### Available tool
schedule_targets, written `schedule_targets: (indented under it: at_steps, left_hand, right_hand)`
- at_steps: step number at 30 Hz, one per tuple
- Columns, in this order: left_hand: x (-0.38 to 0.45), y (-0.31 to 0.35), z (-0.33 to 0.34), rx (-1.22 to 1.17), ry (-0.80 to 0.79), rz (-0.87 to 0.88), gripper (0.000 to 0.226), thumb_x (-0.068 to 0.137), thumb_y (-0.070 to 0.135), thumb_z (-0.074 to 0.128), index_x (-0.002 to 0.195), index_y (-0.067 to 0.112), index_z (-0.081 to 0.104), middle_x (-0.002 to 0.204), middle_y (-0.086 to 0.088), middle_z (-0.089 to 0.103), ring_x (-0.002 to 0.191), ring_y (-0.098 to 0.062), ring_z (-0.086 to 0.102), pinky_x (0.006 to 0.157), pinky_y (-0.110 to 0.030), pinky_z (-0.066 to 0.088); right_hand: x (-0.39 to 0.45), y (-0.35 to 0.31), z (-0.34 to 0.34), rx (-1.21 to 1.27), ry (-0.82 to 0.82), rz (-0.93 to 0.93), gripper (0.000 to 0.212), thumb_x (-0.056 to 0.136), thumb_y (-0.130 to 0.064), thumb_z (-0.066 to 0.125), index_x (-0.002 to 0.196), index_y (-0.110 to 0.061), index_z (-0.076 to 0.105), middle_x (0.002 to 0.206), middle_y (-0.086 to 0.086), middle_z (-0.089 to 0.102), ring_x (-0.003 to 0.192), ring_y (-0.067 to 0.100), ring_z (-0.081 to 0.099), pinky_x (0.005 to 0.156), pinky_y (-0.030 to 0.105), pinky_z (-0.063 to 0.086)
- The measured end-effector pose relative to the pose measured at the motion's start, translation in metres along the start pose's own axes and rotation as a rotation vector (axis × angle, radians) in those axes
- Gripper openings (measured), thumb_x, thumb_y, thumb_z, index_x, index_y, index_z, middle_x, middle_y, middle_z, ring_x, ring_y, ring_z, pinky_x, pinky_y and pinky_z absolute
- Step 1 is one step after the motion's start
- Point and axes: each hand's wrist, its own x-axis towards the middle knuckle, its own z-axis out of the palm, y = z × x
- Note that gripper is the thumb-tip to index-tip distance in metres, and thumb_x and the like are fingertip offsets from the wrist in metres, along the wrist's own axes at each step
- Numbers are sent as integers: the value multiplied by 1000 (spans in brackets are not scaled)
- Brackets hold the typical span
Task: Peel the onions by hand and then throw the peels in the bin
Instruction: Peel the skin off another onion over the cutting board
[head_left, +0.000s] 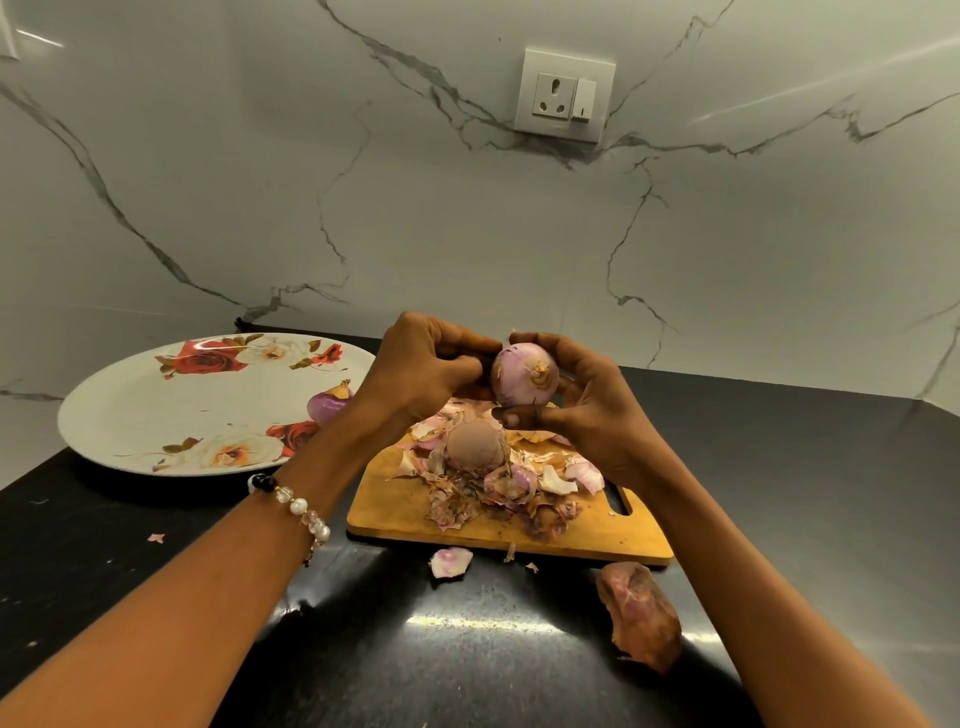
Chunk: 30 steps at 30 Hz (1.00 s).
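Onion (524, 375) grasped by both hands' grip above peel-heaped board (613, 540), whose near edge apparently stays bare.

Black surface (467, 649) glossy, speckled; cutting board (405, 504) matt wood; peels (498, 488) papery, dry; wall (260, 182) polished marble; plate (156, 410) smooth, floral.

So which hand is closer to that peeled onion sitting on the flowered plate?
Left. The left hand is just right of the peeled onion on the plate; the right hand is farther right, beyond the held onion.
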Motion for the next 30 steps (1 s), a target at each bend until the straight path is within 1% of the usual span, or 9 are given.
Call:
schedule_targets:
  at_steps: [4,7,11,16,21,23,26,28,30]
  left_hand:
    - [0,6,-3,-127,-134,-66,26,86,4,64,112,1,67,99,-12,71,85,-21,72,74,-34,60]
    - [-1,6,-3,-50,-171,-37,34,80,6,71,114,3,67,103,-10,72,88,-20,71,77,-35,59]
    - [-1,3,-3,45,-124,-10,35,78,3,75,112,6,69,101,-8,73,87,-18,71,78,-39,59]
    - [-2,1,0,65,-67,-17,35,74,3,77,108,8,71,97,-6,73,85,-17,71,77,-39,60]
    - [-1,-5,4,39,46,-49,31,78,-7,69,104,9,73,95,-4,73,86,-15,70,78,-32,59]
    - [-1,-4,4,-10,40,-61,30,80,-8,68,104,8,72,94,-4,73,85,-16,70,76,-29,59]
    - [-1,-2,5,-115,42,-87,26,82,-9,64,104,4,71,92,-7,72,81,-17,71,71,-27,59]
    - [0,-2,6,-139,62,-86,24,84,-9,63,103,4,71,93,-7,71,80,-16,70,71,-26,59]
    - [0,-3,6,-110,105,-58,24,85,-7,62,102,6,72,95,-5,71,81,-14,70,72,-24,58]
  right_hand:
    - [-1,-2,-2,-22,17,-7,72,61,-4,83,127,-11,55,123,0,58,110,5,62,81,21,55]
    - [-1,-1,-3,-67,16,-5,71,63,-1,84,126,-13,55,122,-2,58,107,0,62,80,19,55]
    - [1,2,1,-117,6,-13,71,64,0,85,126,-13,55,122,-2,58,106,1,61,81,17,54]
    - [1,4,2,-121,12,-19,72,62,-2,86,126,-14,56,122,1,59,111,13,61,84,23,56]
    - [1,2,3,-77,4,-25,70,64,-1,85,125,-13,55,123,4,59,112,12,60,85,18,53]
    - [1,1,2,-38,6,-27,70,63,-4,85,126,-12,56,123,5,59,112,15,61,86,21,54]
    - [-1,0,-1,71,-4,-9,74,60,-8,83,129,-10,56,124,5,60,114,20,62,89,32,56]
    - [-1,1,-3,146,-26,13,74,61,-4,82,130,-10,56,127,5,59,117,25,61,89,40,57]
    - [-2,2,-5,187,-57,30,73,62,1,81,130,-11,56,130,6,58,119,27,59,89,41,56]
